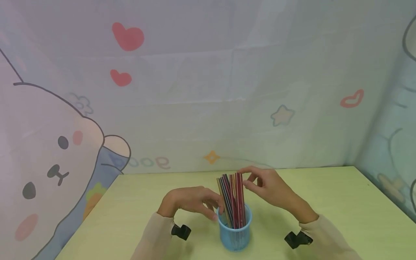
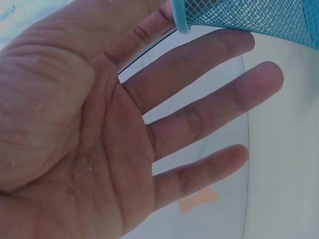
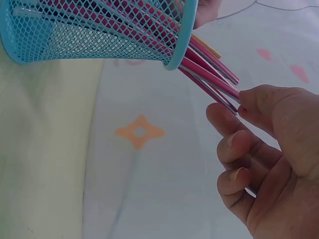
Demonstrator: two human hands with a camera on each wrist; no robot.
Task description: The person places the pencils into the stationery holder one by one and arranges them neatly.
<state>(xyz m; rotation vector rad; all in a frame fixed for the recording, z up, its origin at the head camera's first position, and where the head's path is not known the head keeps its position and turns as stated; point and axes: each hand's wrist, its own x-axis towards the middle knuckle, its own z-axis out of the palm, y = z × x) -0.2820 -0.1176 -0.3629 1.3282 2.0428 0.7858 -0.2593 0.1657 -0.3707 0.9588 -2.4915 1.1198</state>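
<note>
A light-blue mesh pen cup stands upright on the table, holding a bundle of long thin pencils, mostly red, with some dark and yellowish ones. At the cup's left side, my left hand pinches the rim, index finger over the edge and thumb outside. Its other three fingers stretch out apart in the left wrist view, beside the mesh wall. My right hand is at the pencils' upper ends; in the right wrist view its thumb and index finger pinch the end of a red pencil.
The pale yellow-green table reaches back to a printed cloth with hearts, a star and a white bear. Another cloth wall borders the right side. A black wrist camera hangs below the left wrist, another camera below the right.
</note>
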